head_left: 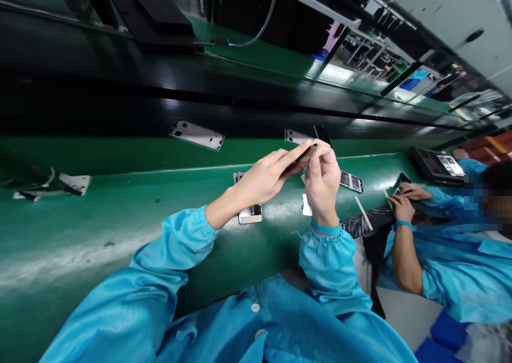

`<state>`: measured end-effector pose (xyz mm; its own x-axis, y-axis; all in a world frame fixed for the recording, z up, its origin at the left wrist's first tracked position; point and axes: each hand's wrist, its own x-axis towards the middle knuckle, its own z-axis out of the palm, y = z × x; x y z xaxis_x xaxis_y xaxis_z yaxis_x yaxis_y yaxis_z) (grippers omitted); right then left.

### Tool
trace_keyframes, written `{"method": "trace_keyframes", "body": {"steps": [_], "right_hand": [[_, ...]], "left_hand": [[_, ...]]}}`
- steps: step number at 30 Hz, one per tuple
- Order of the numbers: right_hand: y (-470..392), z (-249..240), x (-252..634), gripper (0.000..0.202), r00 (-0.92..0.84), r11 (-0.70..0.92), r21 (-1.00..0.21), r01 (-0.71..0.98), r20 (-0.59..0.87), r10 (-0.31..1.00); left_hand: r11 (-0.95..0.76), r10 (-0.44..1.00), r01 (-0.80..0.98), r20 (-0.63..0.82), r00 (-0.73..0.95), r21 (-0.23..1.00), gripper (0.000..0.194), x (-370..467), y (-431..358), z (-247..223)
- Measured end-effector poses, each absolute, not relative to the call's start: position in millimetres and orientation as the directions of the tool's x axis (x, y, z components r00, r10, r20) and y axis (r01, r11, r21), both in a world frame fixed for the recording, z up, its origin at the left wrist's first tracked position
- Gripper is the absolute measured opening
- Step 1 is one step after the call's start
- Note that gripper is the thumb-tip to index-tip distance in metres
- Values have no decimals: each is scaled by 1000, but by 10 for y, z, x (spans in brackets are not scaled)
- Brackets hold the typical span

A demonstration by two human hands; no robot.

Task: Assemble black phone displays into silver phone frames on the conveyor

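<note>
Between my two hands is a dark, thin phone part, held tilted above the green bench. My left hand grips its near left side, fingers stretched along it. The fingers of my right hand pinch its far right end; the fingertips partly cover it. Below my left wrist lies a phone frame with a silvery face, partly hidden by the hand. A small white piece rests beside my right wrist. Just right of that hand is an opened phone with its inner parts showing.
A pale phone housing lies on the back ledge, another behind my hands. At right a co-worker's hands handle a dark item. A light strip and a black tray are nearby. A clamped stand is at left.
</note>
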<state>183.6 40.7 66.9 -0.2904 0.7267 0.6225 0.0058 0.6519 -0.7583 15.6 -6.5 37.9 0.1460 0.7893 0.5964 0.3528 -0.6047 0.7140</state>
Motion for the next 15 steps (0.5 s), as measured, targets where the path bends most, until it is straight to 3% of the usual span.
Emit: {"method": "trace_keyframes", "body": {"steps": [4,15], "right_hand": [[461,653,1823,42,-336,646,-763,14,604,722],[445,607,1710,36,-193,690,-724,14,675,712]], "left_hand": [[-606,787,395,595,165,691,74,121,-75,398],[-578,809,459,551,207,675,71,31,-113,456]]}}
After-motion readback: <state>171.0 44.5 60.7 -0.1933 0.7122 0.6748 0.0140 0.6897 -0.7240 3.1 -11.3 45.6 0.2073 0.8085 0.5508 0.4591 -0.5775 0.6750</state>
